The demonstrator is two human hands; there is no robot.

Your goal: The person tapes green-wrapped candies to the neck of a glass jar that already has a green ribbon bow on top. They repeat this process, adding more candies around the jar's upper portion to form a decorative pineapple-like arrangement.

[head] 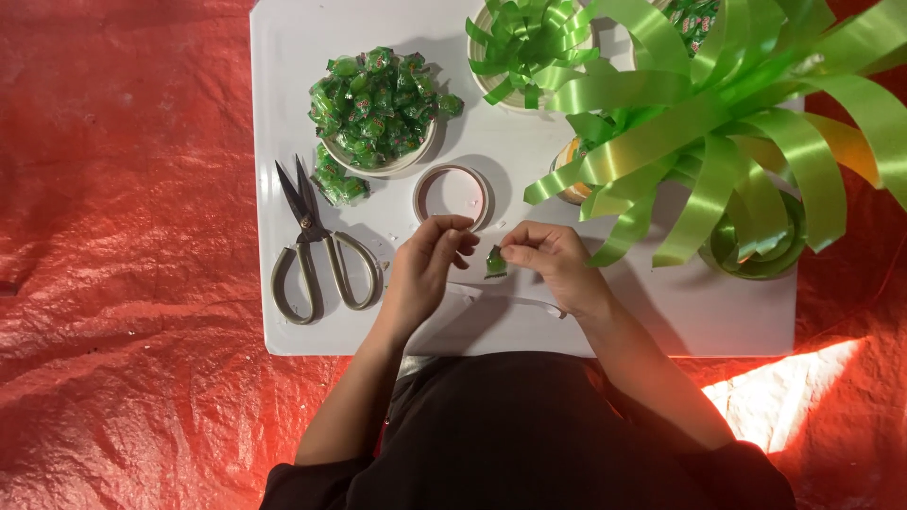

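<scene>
My right hand [553, 260] pinches one green candy [495, 263] near the white board's [283, 113] near edge, my left hand [425, 264] loosely curled just beside it at nine o'clock, one tape roll [453, 195] at twelve, one pair of scissors [316, 250] farther at nine.

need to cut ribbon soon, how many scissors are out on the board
1: the scissors lie on the white board, left of the left hand. Others may hide under the green ribbon.

Head camera looks straight down, near the white board [661, 321].
</scene>
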